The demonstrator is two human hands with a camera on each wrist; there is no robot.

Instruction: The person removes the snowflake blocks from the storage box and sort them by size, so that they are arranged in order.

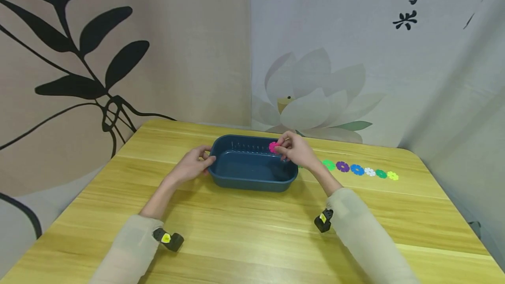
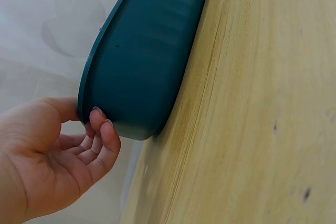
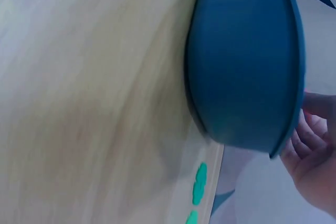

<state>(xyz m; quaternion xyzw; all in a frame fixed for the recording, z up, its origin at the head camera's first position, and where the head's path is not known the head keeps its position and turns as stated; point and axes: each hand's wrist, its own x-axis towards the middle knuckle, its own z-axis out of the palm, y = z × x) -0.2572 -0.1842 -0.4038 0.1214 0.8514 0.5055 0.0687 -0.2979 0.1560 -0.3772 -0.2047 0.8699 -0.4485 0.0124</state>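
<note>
A dark blue rectangular plastic basin [image 1: 252, 183] with rounded corners stands on the wooden table. My left hand [image 1: 191, 163] grips the rim at its left end; in the left wrist view the thumb and curled fingers [image 2: 105, 150] pinch that edge. Over the basin's right part, my right hand [image 1: 297, 149] pinches a pink flower-shaped plastic disc [image 1: 273, 147] between thumb and fingertips. In the right wrist view the basin [image 3: 247, 66] hides most of this disc, and the right hand [image 3: 317, 156] shows behind the rim.
To the right, a row of notched discs lies on the table [image 1: 252, 236]: light green [image 1: 328, 165], purple [image 1: 342, 166], blue [image 1: 357, 169], white [image 1: 370, 172], green [image 1: 381, 173] and yellow [image 1: 392, 175]. Behind the table's far edge hangs a printed curtain [image 1: 197, 56].
</note>
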